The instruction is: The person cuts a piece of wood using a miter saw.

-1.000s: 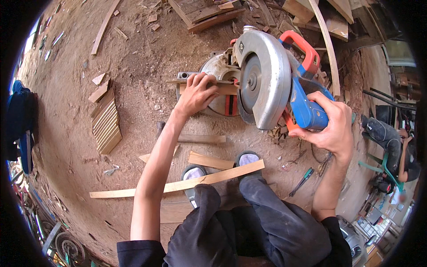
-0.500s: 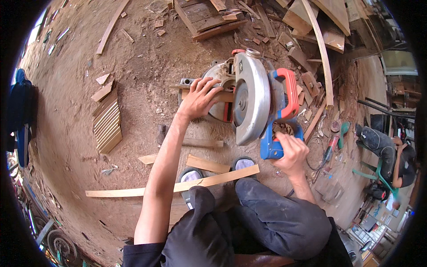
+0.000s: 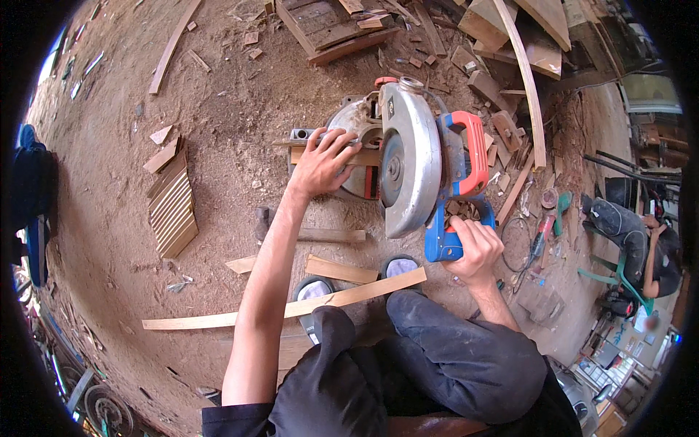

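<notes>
On a sawdust-strewn dirt floor (image 3: pixel 218 131) littered with offcuts, we press our left hand (image 3: pixel 320 164) flat on a wood strip (image 3: pixel 368 156) lying across the miter saw (image 3: pixel 408 164) base — our right hand (image 3: pixel 475 251) closed around its blue handle (image 3: pixel 443 244). A stack of slats (image 3: pixel 173 207) sits well left.

Rough woodworking yard or open carpentry shed. Bare dirt floor (image 3: pixel 218 109) thick with sawdust. Mitre saw (image 3: pixel 408 164) set straight on the ground, no bench under it. Offcuts strewn about; a neat stack of thin slats (image 3: pixel 173 207) to one side, a long plank (image 3: pixel 291 306) near the worker's feet, piled timber scraps (image 3: pixel 510 29) behind. Hand tools (image 3: pixel 546 226) lie in the dust.
</notes>
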Available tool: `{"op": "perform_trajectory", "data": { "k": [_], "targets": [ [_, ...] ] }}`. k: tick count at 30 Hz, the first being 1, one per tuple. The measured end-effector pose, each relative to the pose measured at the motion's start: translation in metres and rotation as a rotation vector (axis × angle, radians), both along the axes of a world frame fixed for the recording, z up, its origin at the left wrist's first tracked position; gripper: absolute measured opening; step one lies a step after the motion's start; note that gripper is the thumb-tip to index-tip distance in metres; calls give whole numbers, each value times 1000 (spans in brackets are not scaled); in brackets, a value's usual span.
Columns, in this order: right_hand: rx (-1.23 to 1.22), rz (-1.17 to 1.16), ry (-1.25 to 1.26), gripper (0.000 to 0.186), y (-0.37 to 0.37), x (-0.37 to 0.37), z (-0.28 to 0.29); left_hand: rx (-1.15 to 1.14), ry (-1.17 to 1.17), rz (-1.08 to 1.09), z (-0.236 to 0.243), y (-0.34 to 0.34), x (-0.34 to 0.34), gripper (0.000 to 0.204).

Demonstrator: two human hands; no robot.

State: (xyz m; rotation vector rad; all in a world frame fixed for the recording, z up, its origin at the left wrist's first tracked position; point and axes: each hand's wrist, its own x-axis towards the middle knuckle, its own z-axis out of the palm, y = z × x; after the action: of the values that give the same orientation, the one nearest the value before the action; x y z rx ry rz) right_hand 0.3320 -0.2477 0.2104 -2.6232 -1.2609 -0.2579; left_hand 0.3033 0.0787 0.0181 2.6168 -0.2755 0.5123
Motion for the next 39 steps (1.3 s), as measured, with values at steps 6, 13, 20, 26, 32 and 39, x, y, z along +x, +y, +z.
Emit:
{"op": "perform_trajectory", "data": {
  "k": [6,13,20,26,32,39],
  "targets": [
    [-11,-2,-13,40,2,-2,3,-5,9,0,1,0,1,48],
    [0,-2,40,37,8,-2,5,-42,47,9,3,2,0,51],
    [-5,-18,68,35,1,-7,-9,-84,46,18,4,1,3,58],
    [3,-8,42,36,2,-8,-10,-46,43,18,3,2,1,55],
    [-8,-16,25,37,1,-8,-12,-43,23,31,0,1,2,52],
    [28,-16,48,31,4,-9,-11,-47,21,31,2,1,2,52]
  ]
}}
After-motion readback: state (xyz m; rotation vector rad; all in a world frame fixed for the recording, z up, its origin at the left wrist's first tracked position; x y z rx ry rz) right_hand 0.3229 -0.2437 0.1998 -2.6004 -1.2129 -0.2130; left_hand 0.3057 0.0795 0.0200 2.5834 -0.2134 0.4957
